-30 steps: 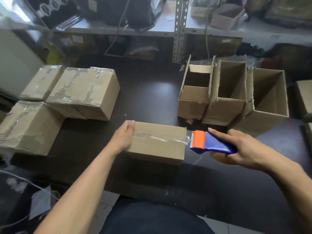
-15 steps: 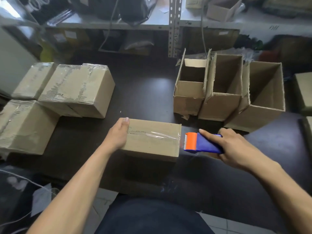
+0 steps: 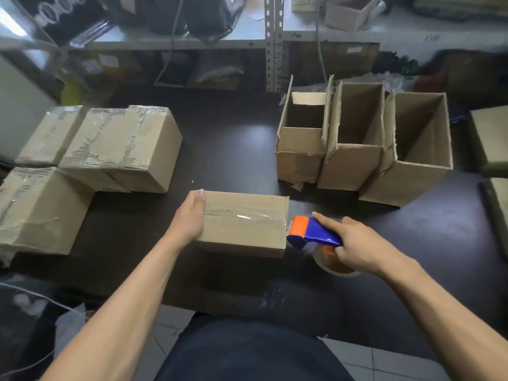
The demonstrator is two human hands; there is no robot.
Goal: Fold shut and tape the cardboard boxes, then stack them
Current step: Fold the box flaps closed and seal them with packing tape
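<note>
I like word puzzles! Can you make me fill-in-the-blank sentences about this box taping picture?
1. The right hand holds a blue and ____ tape dispenser.
2. The left hand rests on the ____ end of the taped box.
3. Behind it stand ____ open boxes.
4. The boxes sit on a ____ table.

Missing words: orange, left, three, dark

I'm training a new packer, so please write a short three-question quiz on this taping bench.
1. True or false: the left hand holds the blue and orange tape dispenser.
2. How many open-topped brown cardboard boxes stand in the row at the back right of the dark table?
3. Where is the dispenser relative to the closed brown cardboard box? A) on its top B) at its right end C) behind it

Key: 1 false, the right hand holds it; 2 three; 3 B.
</note>
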